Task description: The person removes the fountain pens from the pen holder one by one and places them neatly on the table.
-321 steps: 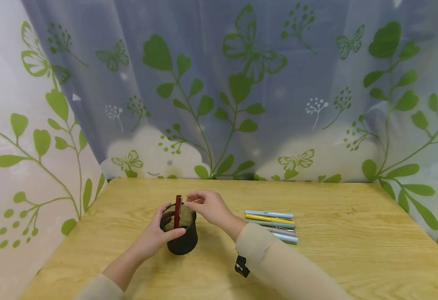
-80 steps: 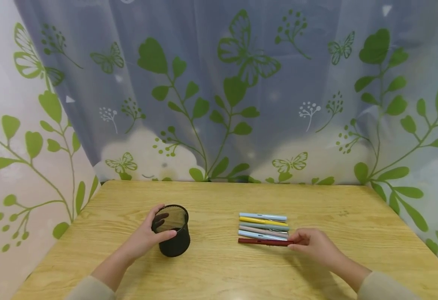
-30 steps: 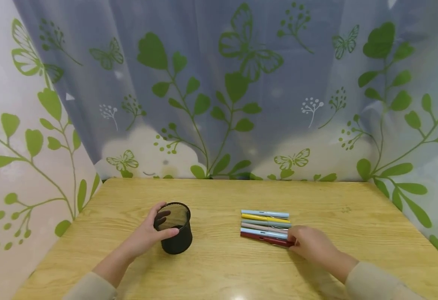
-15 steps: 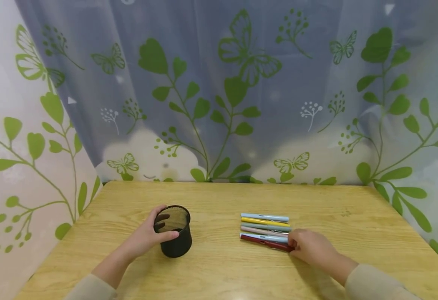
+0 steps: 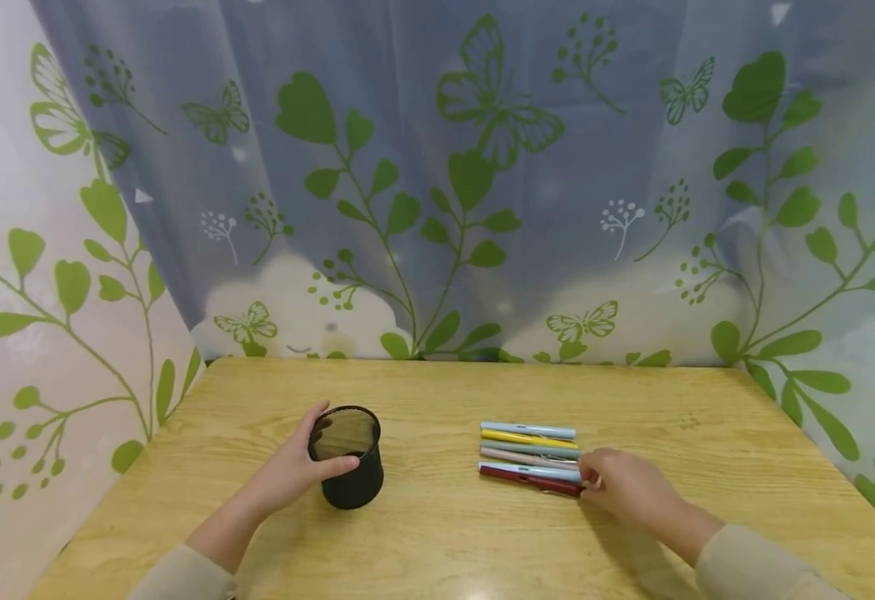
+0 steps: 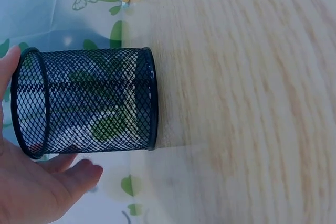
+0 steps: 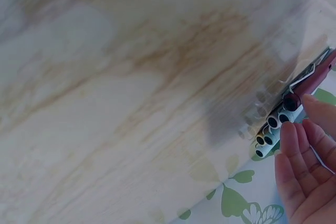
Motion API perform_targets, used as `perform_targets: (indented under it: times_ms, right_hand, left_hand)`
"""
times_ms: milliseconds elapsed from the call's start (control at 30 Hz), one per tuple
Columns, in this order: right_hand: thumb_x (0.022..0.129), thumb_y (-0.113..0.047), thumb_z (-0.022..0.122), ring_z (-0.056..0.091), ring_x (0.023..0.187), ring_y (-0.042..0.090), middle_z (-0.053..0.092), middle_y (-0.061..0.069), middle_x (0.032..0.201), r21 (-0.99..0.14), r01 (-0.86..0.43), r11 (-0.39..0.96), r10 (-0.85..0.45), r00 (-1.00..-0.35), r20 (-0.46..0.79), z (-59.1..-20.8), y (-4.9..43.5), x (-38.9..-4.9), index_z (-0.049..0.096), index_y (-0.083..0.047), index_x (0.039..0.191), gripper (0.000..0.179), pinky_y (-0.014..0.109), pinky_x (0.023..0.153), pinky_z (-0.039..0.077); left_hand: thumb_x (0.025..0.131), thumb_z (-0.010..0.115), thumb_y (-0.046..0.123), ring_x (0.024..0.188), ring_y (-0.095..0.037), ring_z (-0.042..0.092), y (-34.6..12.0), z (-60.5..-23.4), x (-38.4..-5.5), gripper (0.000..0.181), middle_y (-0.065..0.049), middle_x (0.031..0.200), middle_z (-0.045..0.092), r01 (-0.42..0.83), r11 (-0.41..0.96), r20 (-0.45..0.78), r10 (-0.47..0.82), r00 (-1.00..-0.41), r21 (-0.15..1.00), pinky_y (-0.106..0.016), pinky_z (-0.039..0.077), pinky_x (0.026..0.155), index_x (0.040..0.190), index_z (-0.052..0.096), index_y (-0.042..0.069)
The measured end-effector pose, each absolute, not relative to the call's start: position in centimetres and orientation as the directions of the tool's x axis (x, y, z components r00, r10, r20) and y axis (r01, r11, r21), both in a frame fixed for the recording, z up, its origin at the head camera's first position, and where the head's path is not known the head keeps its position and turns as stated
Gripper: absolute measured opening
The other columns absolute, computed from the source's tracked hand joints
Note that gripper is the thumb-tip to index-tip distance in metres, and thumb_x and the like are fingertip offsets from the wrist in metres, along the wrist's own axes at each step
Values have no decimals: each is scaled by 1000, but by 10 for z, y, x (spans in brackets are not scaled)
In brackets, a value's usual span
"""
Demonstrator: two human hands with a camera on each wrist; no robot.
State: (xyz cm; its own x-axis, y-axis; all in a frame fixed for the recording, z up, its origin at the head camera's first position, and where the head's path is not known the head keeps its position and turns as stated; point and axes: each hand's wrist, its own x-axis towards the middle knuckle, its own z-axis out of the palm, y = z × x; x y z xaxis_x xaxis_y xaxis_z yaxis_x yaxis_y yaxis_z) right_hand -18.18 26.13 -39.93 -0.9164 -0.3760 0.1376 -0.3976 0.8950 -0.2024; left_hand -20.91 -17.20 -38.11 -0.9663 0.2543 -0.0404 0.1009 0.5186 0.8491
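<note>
On the left of the table, a black mesh pen holder point(image 5: 352, 479) stands upright with no pens visible inside. My left hand point(image 5: 287, 471) holds it near the rim, thumb on the near side and fingers round the far side. To the right, several pens lie side by side in a row. The dark red pen point(image 5: 531, 480) is nearest me, slightly slanted against a light blue pen point(image 5: 565, 474). My right hand point(image 5: 628, 490) is at the pens' right ends. In the right wrist view its thumb and loosely extended fingers point(image 7: 294, 163) are beside the red pen's end, not closed round it.
A yellow pen point(image 5: 527, 437), a grey-green pen point(image 5: 531, 449), a pinkish pen point(image 5: 520, 457) and another light blue pen point(image 5: 527, 430) make up the row. Behind the wooden table point(image 5: 422, 542) hangs a leaf-and-butterfly curtain point(image 5: 377, 208).
The red pen, earlier upright in the holder, now lies beside the other pens. Over the last half second my right hand's fingers have loosened at its end. The left hand has stayed at the holder.
</note>
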Motion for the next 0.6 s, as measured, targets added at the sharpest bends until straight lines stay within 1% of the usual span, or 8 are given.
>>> perform_targets:
  times_ms: [100,200,367,467,533,600]
  right_hand:
    - [73,-15,78,56,65,6,57,-11,75,-211,-371,904,-352,-928,125,-396,261,-181,58,-19,75,21,25,53,43]
    - [76,-16,76,56,66,7,58,-9,75,-229,-348,909,-330,-937,112,-393,260,-179,61,-18,78,16,26,54,45]
    - [81,-19,73,57,69,10,59,-8,77,-250,-310,917,-300,-951,78,-388,260,-177,65,-14,83,9,31,60,48]
    - [81,-21,72,60,75,16,62,-2,84,-250,-296,922,-287,-955,71,-385,262,-177,67,-9,91,16,36,64,50]
    - [81,-22,72,62,81,21,64,2,91,-244,-290,925,-281,-957,69,-384,262,-177,67,-6,98,24,39,68,51]
    - [81,-23,72,62,86,25,65,7,97,-244,-287,926,-280,-958,64,-382,263,-177,66,-3,104,31,41,71,51]
  left_hand:
    - [81,72,40,135,-43,17,-170,-378,-209,97,-24,149,19,112,534,-32,252,-967,838,-57,26,101,149,9,10]
    - [81,72,40,134,-46,18,-169,-376,-206,97,-24,149,17,123,546,-19,247,-969,828,-59,26,100,149,11,9]
    - [80,72,41,133,-45,22,-168,-374,-203,94,-24,148,20,153,577,22,228,-973,802,-59,27,99,148,16,5]
    - [80,72,43,132,-42,25,-166,-372,-201,93,-23,147,24,195,615,72,218,-973,764,-58,28,99,147,19,5]
    - [79,72,45,131,-42,27,-162,-370,-199,92,-24,146,26,245,660,130,218,-967,710,-59,28,99,146,23,4]
    - [78,72,46,129,-43,30,-156,-368,-196,90,-24,144,29,310,713,210,228,-951,629,-59,30,98,145,27,4]
